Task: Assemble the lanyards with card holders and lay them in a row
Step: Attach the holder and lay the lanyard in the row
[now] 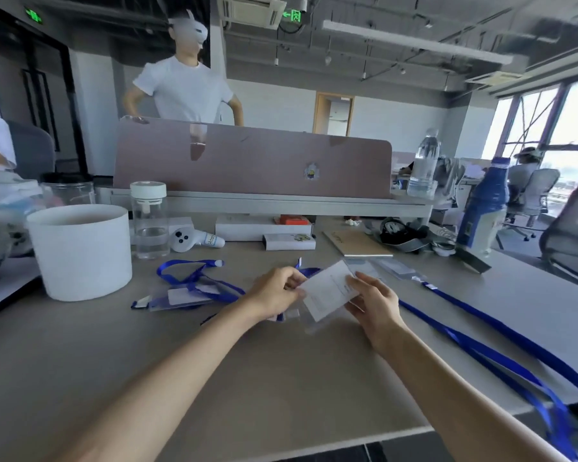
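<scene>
A clear card holder [327, 293] with a white card inside is held above the middle of the grey desk [281, 378]. My left hand [276, 293] pinches its left edge and my right hand [372, 303] grips its right side. To the left lies another clear card holder [181, 296] with a blue lanyard [194, 273] looped over it. A long blue lanyard [481, 331] runs from an empty card holder [392, 266] at the back to the desk's right front edge, where it hangs off.
A white round tub [80, 251] and a clear water bottle [149, 221] stand at the back left beside a white controller [189, 240]. Boxes [264, 228], a brown notebook [356, 243], a black strap bundle [404, 235] and a blue bottle [484, 208] line the back. A person stands behind the pink divider [252, 161].
</scene>
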Motion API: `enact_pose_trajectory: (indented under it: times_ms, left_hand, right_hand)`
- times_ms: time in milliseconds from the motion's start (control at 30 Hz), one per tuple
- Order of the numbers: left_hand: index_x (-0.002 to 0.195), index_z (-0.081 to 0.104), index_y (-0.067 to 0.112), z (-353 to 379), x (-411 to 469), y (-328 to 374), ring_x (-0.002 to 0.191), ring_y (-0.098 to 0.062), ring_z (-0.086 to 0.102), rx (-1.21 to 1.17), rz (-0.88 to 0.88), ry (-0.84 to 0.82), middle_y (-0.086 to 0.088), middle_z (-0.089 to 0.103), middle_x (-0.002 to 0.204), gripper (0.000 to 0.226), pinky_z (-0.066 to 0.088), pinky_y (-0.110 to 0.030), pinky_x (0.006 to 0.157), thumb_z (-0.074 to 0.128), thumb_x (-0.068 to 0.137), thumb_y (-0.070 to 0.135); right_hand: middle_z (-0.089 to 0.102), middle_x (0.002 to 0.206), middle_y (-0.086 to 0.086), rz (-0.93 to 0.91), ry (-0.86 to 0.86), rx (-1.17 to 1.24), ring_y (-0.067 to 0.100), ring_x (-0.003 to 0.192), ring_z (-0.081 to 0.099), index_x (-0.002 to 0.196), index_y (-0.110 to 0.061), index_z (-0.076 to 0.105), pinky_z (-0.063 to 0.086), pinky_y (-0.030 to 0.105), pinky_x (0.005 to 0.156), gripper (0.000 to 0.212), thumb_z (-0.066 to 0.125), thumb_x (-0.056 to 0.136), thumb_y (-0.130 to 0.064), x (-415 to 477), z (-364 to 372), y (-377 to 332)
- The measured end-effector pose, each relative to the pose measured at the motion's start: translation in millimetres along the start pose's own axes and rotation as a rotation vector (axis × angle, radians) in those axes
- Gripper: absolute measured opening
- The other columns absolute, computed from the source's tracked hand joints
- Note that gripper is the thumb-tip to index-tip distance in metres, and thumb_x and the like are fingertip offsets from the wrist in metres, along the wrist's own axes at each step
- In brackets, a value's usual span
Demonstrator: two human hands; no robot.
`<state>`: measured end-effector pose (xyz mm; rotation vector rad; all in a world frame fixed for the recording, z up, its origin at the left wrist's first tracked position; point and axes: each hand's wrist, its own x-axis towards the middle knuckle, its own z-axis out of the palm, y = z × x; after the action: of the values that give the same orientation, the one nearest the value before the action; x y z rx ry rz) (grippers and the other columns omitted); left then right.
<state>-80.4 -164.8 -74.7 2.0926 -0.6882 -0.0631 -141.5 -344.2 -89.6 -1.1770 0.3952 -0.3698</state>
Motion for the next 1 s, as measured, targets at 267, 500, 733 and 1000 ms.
enact_pose_trajectory:
  times_ms: [267,500,733,1000]
  left_hand:
    - [0.087,0.049,0.014,85.9,48.2,34.0,0.071,-0.018,0.061,-0.187,-0.246,0.051,-0.006,0.060,0.087,0.017,0.051,-0.030,0.067,0.065,0.088,0.019]
    - [0.134,0.043,0.012,84.8,65.4,28.0,0.136,-0.033,0.027,0.647,-0.276,-0.108,-0.013,0.033,0.145,0.085,0.033,-0.043,0.108,0.049,0.075,0.073]
    - [0.144,0.026,0.043,70.2,80.9,-10.9,0.140,-0.031,0.012,0.719,-0.237,-0.100,-0.001,0.020,0.155,0.062,0.016,-0.048,0.113,0.026,0.089,0.071]
    - [0.139,0.038,0.040,74.2,111.8,-17.6,0.136,-0.033,0.018,0.831,-0.226,0.027,-0.009,0.024,0.152,0.061,0.023,-0.046,0.107,0.023,0.089,0.071]
  right_hand:
    - [0.055,0.131,0.003,-0.121,0.005,-0.621,0.022,0.102,0.064,0.151,-0.026,0.016,0.054,0.039,0.087,0.085,0.067,0.084,-0.009,-5.0,-58.1,-15.9]
    - [0.041,0.150,-0.006,-0.533,-0.247,-1.555,0.019,0.140,0.032,0.135,-0.030,0.051,0.023,0.035,0.113,0.037,0.035,0.101,-0.037,10.2,-60.6,-2.5]
    - [0.037,0.152,-0.003,-0.619,-0.417,-1.548,0.017,0.142,0.031,0.140,-0.024,0.047,0.022,0.031,0.117,0.041,0.029,0.104,-0.034,40.7,-41.8,-4.0]
    - [0.047,0.138,0.000,-0.548,-0.224,-1.629,0.021,0.132,0.036,0.126,-0.027,0.053,0.025,0.043,0.109,0.041,0.026,0.099,-0.041,99.4,-30.8,5.8]
